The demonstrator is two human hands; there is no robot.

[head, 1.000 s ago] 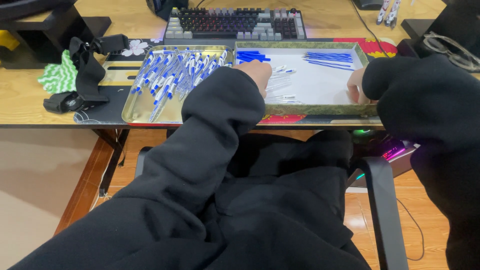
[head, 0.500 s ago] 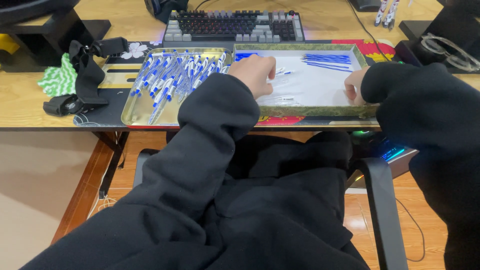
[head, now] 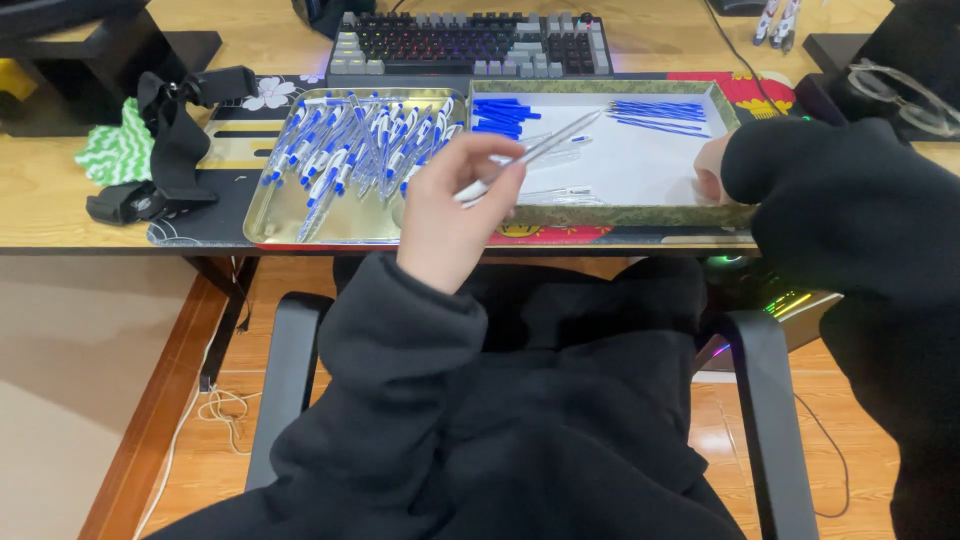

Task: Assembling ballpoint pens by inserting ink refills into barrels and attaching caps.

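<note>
Head view shows two hands at the near edge of the tabletop (head: 40,200). Left hand (head: 452,225) is closed in a pinch around one clear pen barrel (head: 530,155), held slanted above the seam between two trays, its far end pointing up and to the right. Right hand (head: 712,172), mostly covered by a black sleeve, rests at the near right corner of the white-lined tray (head: 640,150); whether its fingers grip anything cannot be told. That tray holds a cluster of blue caps (head: 503,114) at its far left, a row of thin blue refills (head: 660,110) at its far right, and a few more clear barrels (head: 560,195) near the front edge. Just beside it on the left, one gold metal tray (head: 262,220) carries a heap of assembled blue-and-white pens (head: 360,145), too many and too overlapped to count. Beyond both trays stands one keyboard (head: 470,45); a black strap (head: 175,140) and a green-and-white cloth (head: 118,150) lie at the left.
</note>
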